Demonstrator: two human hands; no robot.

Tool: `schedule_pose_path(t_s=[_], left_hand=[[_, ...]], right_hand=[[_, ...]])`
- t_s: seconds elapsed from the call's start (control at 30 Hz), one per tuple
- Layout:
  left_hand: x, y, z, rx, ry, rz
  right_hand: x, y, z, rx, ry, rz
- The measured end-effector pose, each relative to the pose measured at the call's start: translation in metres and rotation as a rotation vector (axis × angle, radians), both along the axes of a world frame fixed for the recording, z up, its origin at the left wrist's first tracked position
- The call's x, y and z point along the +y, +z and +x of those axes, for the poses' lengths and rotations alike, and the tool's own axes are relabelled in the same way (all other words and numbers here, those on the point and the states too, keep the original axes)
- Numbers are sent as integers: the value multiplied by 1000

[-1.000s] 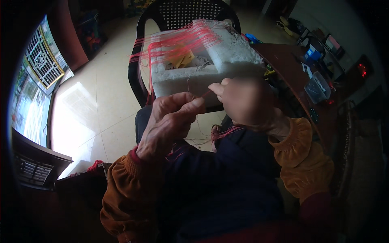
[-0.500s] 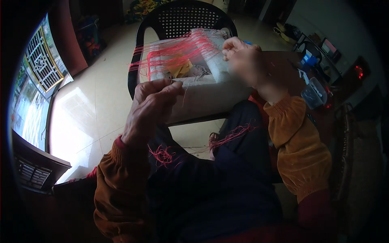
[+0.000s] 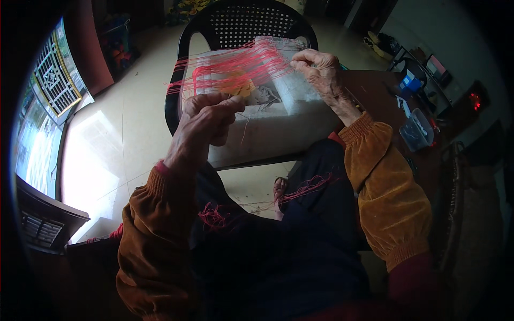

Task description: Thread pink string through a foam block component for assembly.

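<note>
Red threads (image 3: 230, 64) stretch in many strands over a white padded block (image 3: 300, 91) on a black plastic chair (image 3: 187, 40) in front of me. My left hand (image 3: 209, 120) is closed in a pinch at the block's near left edge, with a thin loose thread (image 3: 246, 128) hanging from its fingertips. At the right end of the red strands, my right hand (image 3: 321, 69) is also pinched closed; what its fingertips hold, if anything, is too small to make out. A yellow piece (image 3: 242, 85) lies under the strands in the block's opening.
A tangle of red thread (image 3: 213, 215) lies on my left thigh, and more strands (image 3: 313, 186) cross my right thigh. A dark table (image 3: 369, 85) at the right bears a clear plastic box (image 3: 416, 131). A window with a grille (image 3: 56, 75) stands at the left.
My right hand, blurred before, is now sharp; its wrist and forearm have shifted a little left and away from me. The left hand stays pinched in nearly the same place.
</note>
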State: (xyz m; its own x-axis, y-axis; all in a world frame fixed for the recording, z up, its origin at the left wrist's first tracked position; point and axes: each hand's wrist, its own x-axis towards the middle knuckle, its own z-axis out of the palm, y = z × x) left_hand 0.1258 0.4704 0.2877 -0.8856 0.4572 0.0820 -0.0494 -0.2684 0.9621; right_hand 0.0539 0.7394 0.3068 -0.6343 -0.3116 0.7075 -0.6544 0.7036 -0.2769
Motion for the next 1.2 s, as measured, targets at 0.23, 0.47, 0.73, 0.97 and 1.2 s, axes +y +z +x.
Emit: schedule_pose_path(t_s=[0.23,0.47,0.73,0.97,1.2], left_hand=[[7,-2,-12,-26,-7,22],[7,-8,-18,-60,-30,17],[7,-11,-20,-46,-35,2],[-3,-6,-17,-10,-122,33],[-4,7,-2,70,56,-122]], right_hand=[[0,-10,3,-210,16,-216],[0,-18,-6,-48,-41,-46],[-2,-16,-2,147,-126,239],[-52,-15,59,114,133,-12],[-59,-16,88,-843,367,-327]])
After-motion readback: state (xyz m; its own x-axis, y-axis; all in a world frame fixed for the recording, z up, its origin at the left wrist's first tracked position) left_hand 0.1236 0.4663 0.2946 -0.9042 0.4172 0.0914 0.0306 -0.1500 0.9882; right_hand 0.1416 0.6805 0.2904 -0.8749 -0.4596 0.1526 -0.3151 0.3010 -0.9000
